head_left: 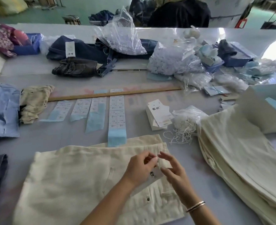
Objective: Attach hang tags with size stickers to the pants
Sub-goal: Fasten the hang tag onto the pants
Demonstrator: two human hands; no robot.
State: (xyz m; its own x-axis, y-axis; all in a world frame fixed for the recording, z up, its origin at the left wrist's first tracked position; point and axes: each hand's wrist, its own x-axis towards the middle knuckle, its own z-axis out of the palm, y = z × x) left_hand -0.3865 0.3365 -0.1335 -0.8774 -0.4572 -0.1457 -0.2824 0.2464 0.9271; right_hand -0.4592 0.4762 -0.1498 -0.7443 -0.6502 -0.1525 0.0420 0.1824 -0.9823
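Cream pants [78,176] lie flat on the table in front of me, waistband toward the right. Over the waistband my left hand [140,168] pinches the white string at the top of a white hang tag [162,164]. My right hand [173,169] holds the tag's lower right side with thumb and fingers. Black printed characters show on the tag below my left hand. Strips of size stickers [117,111] on blue backing lie beyond the pants. A stack of hang tags [159,116] and a bag of white strings [185,122] sit to the right of them.
A pile of folded cream pants [241,159] fills the right side. A wooden ruler [114,94] lies across the table's middle. Denim garments [78,51], plastic bags [122,34] and blue boxes crowd the far side. Blue and beige clothes [2,111] lie at left. A person stands behind the table.
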